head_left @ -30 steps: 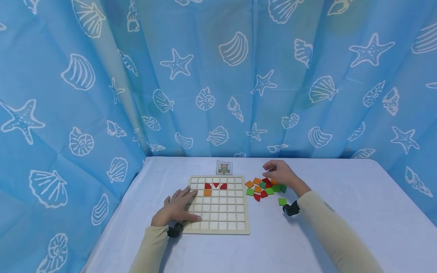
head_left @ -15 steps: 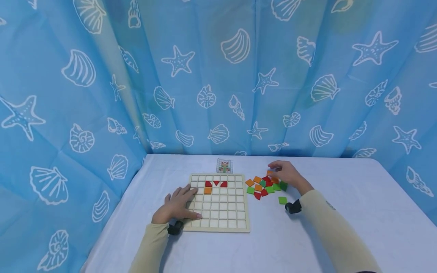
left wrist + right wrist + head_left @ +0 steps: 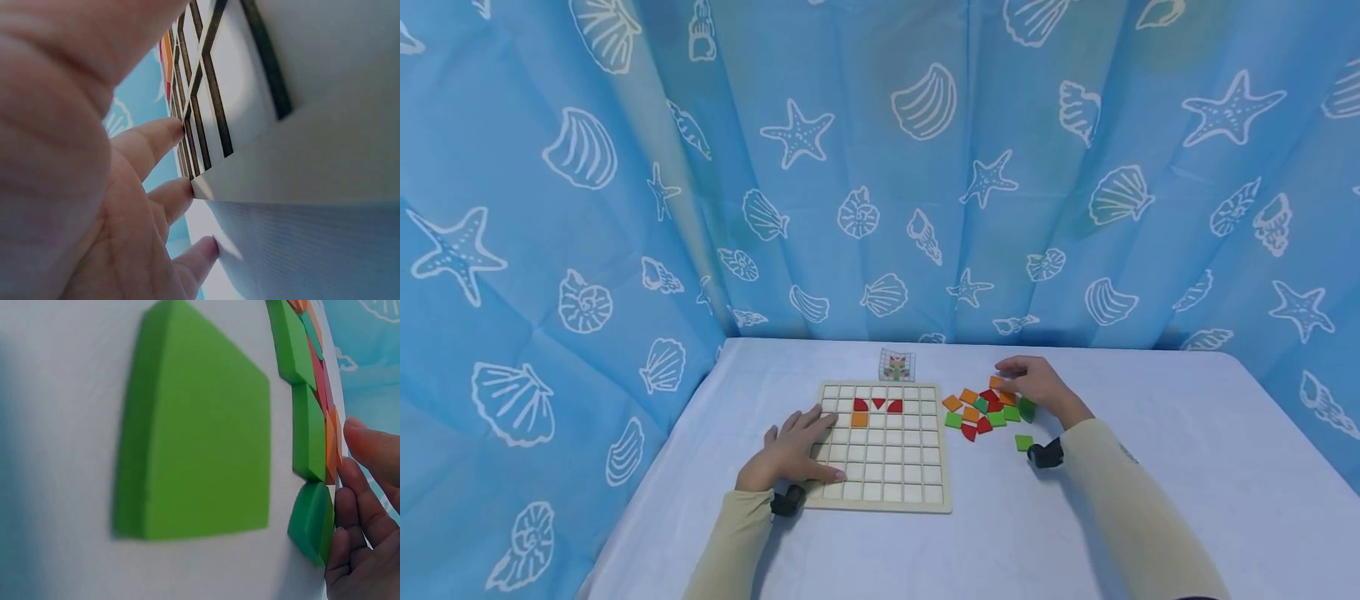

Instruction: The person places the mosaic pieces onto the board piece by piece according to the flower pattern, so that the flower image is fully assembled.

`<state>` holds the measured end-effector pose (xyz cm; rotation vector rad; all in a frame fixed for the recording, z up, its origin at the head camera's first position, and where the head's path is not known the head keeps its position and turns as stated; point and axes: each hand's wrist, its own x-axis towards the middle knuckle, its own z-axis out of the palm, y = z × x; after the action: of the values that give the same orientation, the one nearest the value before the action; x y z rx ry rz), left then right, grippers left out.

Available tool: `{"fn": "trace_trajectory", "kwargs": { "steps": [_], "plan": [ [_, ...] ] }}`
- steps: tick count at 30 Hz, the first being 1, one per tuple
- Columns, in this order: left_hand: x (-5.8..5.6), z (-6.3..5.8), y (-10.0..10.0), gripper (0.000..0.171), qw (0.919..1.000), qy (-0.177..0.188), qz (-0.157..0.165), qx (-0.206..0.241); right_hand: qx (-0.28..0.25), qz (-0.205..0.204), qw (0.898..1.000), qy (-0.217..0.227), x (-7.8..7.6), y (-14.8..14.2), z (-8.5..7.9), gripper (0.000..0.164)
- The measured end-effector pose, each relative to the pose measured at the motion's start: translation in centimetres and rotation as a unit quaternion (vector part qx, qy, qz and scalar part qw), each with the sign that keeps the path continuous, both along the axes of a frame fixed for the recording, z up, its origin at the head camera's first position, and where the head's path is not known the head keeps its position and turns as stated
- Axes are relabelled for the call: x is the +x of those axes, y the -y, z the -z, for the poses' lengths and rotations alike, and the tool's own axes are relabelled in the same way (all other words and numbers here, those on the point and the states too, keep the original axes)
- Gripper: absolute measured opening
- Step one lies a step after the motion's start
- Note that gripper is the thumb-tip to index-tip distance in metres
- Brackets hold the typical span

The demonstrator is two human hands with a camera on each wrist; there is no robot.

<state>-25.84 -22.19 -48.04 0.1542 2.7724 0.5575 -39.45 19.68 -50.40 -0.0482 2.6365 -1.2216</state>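
My left hand [image 3: 793, 450] rests spread on the left edge of a pale gridded board [image 3: 925, 507], and its fingertips [image 3: 169, 129] touch the rim in the left wrist view. Set in the grid are two red quarter-round tiles, a red triangle [image 3: 878, 403] and an orange square tile [image 3: 859, 420]. To the right, my right hand [image 3: 1037, 385] reaches over the far side of a loose pile of tiles. Its thumb and finger curl at another orange tile [image 3: 339, 434] and appear to pinch it; how firmly is partly hidden.
Beside the board lie several loose red, orange and green tiles [image 3: 1011, 413]. A single green square tile [image 3: 1024, 443] sits apart, closer to the right wrist. Behind the board lies a small pattern card [image 3: 897, 367]. A blue shell-print curtain [image 3: 880, 208] hangs behind the white-covered table [image 3: 1120, 383].
My right hand has come down from above the pile, shifting slightly right, and an orange tile now shows at its fingertips. The left hand stays on the board. The head view has shifted slightly.
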Motion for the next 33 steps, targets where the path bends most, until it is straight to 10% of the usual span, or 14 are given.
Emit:
{"fn": "trace_trajectory", "kwargs": {
  "steps": [33],
  "plan": [
    [-0.1, 0.3, -0.1, 0.104, 1.0, 0.001, 0.0, -0.001, 0.047, 0.025, 0.999, -0.01, 0.2, 1.1, -0.9, 0.036]
  ]
}}
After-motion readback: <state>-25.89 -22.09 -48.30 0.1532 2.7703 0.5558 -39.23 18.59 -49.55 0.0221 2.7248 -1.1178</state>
